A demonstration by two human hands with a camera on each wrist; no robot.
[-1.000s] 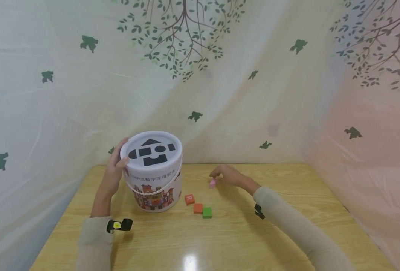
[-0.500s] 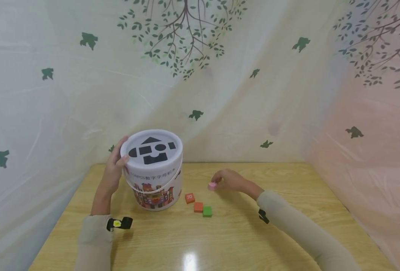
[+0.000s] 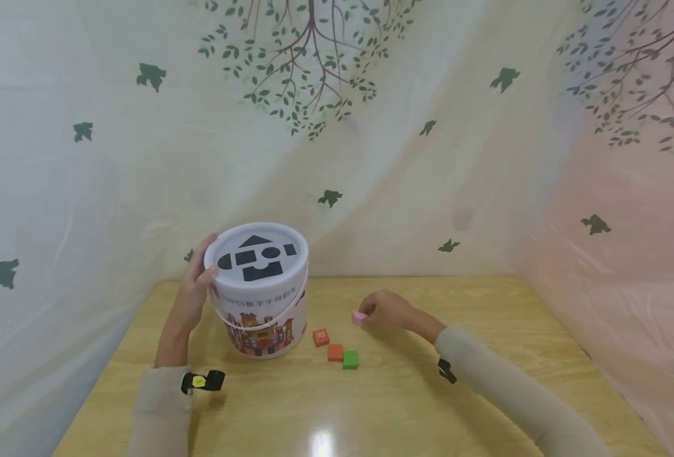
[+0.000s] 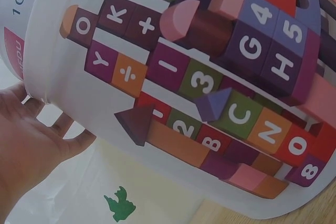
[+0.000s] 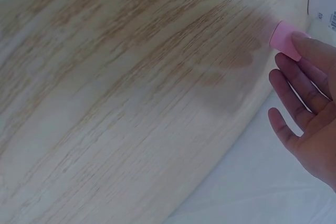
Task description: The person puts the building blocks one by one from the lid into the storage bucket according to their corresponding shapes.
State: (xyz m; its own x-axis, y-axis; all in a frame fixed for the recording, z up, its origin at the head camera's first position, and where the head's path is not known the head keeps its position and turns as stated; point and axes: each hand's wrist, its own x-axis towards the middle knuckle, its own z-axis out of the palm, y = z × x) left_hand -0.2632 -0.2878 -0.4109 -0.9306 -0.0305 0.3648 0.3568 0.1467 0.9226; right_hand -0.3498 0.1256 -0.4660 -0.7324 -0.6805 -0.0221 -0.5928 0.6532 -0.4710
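Observation:
A white lidded bucket [image 3: 259, 292] with block pictures and a wire-like white handle stands on the left of the table. My left hand [image 3: 191, 292] grips its upper left side by the lid, thumb in front; in the left wrist view the fingers [image 4: 63, 124] go partly behind the wall. Right of the bucket, my right hand [image 3: 391, 309] pinches a small pink block [image 3: 358, 318] between thumb and fingertips. In the right wrist view the pink block [image 5: 286, 39] shows a curved side, and the other fingers are spread below it.
Between the bucket and my right hand lie an orange-red block with a white letter [image 3: 321, 337], a plain orange-red block [image 3: 335, 353] and a green block [image 3: 350, 360]. The wooden table [image 3: 405, 406] ends at a printed cloth backdrop [image 3: 383, 209] behind.
My right hand has moved slightly toward me and turned the pink block, which shows a different side. The left hand and the bucket have stayed put.

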